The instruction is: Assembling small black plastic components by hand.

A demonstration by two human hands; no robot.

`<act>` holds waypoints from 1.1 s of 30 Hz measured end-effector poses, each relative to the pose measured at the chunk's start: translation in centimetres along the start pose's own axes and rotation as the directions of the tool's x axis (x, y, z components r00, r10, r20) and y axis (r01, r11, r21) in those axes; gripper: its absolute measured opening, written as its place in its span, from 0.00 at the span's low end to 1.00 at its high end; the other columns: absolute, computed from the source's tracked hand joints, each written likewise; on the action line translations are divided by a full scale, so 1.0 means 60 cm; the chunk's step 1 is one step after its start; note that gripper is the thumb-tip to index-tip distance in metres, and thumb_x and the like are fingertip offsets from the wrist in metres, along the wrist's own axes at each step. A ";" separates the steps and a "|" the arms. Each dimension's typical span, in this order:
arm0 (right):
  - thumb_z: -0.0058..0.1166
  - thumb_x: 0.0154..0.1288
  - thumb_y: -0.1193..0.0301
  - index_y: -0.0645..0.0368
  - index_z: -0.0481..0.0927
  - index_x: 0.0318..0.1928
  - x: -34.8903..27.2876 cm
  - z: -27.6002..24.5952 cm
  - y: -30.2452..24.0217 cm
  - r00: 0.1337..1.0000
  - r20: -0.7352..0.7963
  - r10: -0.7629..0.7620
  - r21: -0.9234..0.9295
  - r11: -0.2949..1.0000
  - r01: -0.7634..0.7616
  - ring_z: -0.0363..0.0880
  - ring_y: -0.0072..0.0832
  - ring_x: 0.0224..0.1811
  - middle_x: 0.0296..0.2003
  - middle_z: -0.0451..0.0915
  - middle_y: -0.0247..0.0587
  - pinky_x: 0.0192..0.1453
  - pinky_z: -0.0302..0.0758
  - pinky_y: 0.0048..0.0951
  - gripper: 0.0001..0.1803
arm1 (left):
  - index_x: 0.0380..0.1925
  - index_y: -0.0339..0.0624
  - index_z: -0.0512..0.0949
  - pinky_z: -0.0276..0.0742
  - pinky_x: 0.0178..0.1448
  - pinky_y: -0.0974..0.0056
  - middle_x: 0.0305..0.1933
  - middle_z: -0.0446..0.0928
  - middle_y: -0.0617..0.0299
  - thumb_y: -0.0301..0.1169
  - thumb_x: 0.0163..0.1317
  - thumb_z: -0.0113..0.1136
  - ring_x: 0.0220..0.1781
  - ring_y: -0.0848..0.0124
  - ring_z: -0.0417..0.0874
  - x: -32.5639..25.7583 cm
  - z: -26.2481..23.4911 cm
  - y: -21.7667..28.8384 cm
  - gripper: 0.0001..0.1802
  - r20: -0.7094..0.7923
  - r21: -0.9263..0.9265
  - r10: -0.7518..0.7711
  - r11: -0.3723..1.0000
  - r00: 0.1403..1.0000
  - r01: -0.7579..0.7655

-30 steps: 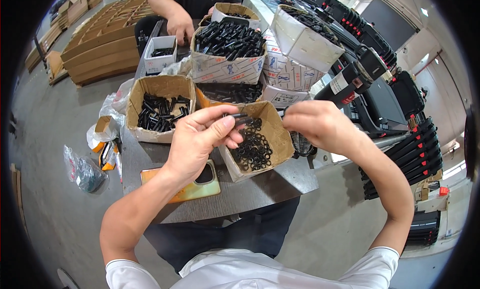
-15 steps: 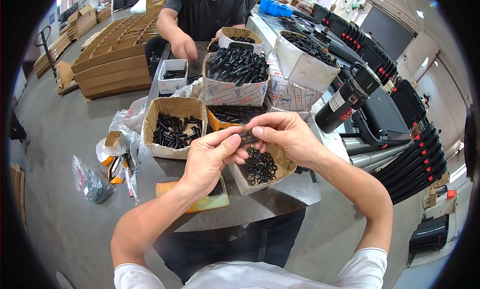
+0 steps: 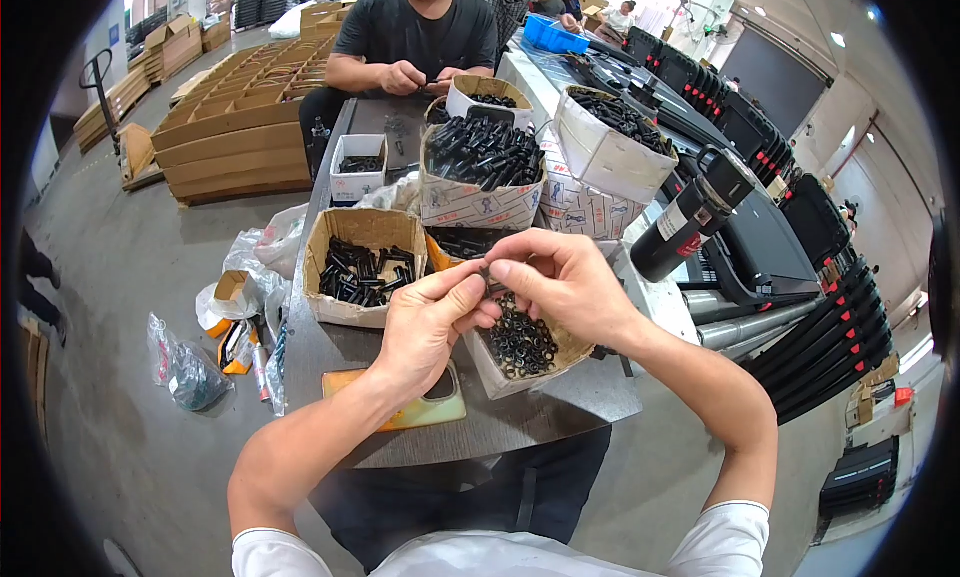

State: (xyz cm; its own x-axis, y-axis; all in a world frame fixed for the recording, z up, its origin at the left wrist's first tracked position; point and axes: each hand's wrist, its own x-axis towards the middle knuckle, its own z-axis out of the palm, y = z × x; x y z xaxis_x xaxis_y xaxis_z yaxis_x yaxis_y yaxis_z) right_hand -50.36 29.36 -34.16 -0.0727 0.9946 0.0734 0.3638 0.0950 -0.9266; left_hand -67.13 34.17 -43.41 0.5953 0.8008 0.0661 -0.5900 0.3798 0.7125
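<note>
My left hand (image 3: 432, 322) and my right hand (image 3: 565, 285) meet above the near middle of the table, fingertips pinched together. Between them is a small dark part (image 3: 489, 275), mostly covered by my fingers, so its exact kind is hidden. Just below my hands stands an open cardboard box of small black rings (image 3: 522, 349), its upper edge partly covered by them. To the left of my hands is a cardboard box (image 3: 318, 267) holding loose black cylindrical pieces (image 3: 362, 274). A phone in a yellowish case (image 3: 420, 415) lies under my left forearm.
A heaped box of black parts (image 3: 480, 205) stands beyond my hands, with a small white box (image 3: 357, 185) to its left. A black flask (image 3: 690, 217) stands at right. Across the table (image 3: 500, 427), a co-worker (image 3: 415, 42) handles something small. Plastic bags (image 3: 190, 377) lie on the floor.
My fingers have shifted slightly around the small part, which shows less now. The co-worker's hand has risen from the tabletop, and both their hands are now together. The view has tilted up slightly.
</note>
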 end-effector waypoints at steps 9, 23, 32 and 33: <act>0.56 0.69 0.78 0.65 0.81 0.45 0.004 -0.009 0.001 0.992 0.037 -0.125 -0.147 0.981 0.129 0.76 0.14 0.31 0.31 0.80 0.31 0.37 0.77 0.19 0.07 | 0.61 0.34 0.71 0.84 0.52 0.67 0.47 0.81 0.56 0.27 0.69 0.58 0.44 0.69 0.85 -0.002 0.026 0.006 0.21 0.070 0.011 0.056 0.998 0.996 -0.057; 0.56 0.61 0.79 0.68 0.82 0.41 0.183 -0.064 -0.090 0.971 0.073 -0.228 -0.410 0.881 0.238 0.80 0.18 0.29 0.29 0.82 0.36 0.35 0.79 0.22 0.08 | 0.58 0.32 0.71 0.85 0.51 0.65 0.46 0.81 0.50 0.25 0.69 0.57 0.45 0.65 0.86 -0.007 0.016 0.007 0.19 0.140 0.045 -0.035 0.999 0.990 0.029; 0.57 0.57 0.80 0.70 0.84 0.39 0.264 -0.083 -0.057 0.984 0.128 -0.123 -0.431 0.887 0.167 0.83 0.22 0.27 0.29 0.84 0.40 0.34 0.80 0.24 0.09 | 0.56 0.30 0.72 0.85 0.48 0.64 0.44 0.81 0.48 0.25 0.70 0.56 0.43 0.64 0.86 -0.005 0.013 0.000 0.17 0.165 0.100 -0.088 0.992 0.982 0.072; 0.57 0.56 0.80 0.70 0.84 0.39 0.268 -0.085 -0.052 0.986 0.124 -0.113 -0.466 0.870 0.159 0.83 0.22 0.27 0.28 0.84 0.40 0.33 0.80 0.24 0.09 | 0.56 0.30 0.72 0.85 0.48 0.64 0.44 0.81 0.48 0.25 0.70 0.56 0.43 0.64 0.86 -0.005 0.014 -0.001 0.16 0.174 0.106 -0.100 0.991 0.980 0.082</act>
State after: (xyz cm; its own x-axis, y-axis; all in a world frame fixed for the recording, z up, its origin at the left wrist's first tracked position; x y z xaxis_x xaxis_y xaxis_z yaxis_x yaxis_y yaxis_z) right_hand -47.94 45.28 -28.20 -0.2285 0.9646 0.1315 0.7378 0.2597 -0.6231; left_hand -66.81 33.54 -42.91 0.7369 0.6661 0.1151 -0.4781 0.3931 0.7854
